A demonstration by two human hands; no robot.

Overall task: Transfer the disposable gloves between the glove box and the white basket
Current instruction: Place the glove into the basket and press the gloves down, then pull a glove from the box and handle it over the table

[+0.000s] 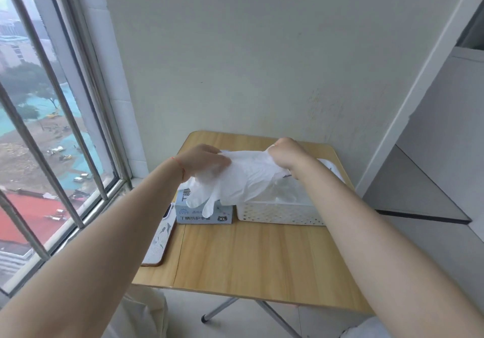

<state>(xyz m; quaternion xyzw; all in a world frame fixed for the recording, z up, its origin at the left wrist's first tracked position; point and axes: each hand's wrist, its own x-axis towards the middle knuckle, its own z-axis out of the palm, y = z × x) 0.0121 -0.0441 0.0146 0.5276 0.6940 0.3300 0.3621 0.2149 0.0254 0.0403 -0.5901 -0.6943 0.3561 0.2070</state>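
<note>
White glove (246, 178) pinched by our left hand (203, 161) and right hand (286, 155), stretched crosswise, fingers hanging over glove box (204, 213); white basket (281, 213) seemingly holds more

Glove box (204, 213) left of basket (280, 213) — both on table (248, 256).

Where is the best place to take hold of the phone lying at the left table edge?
Probably by the long sides of the phone, fingers coming from above. It lies flat beside the glove box, its near end over the table edge, so nothing blocks it there.
</note>
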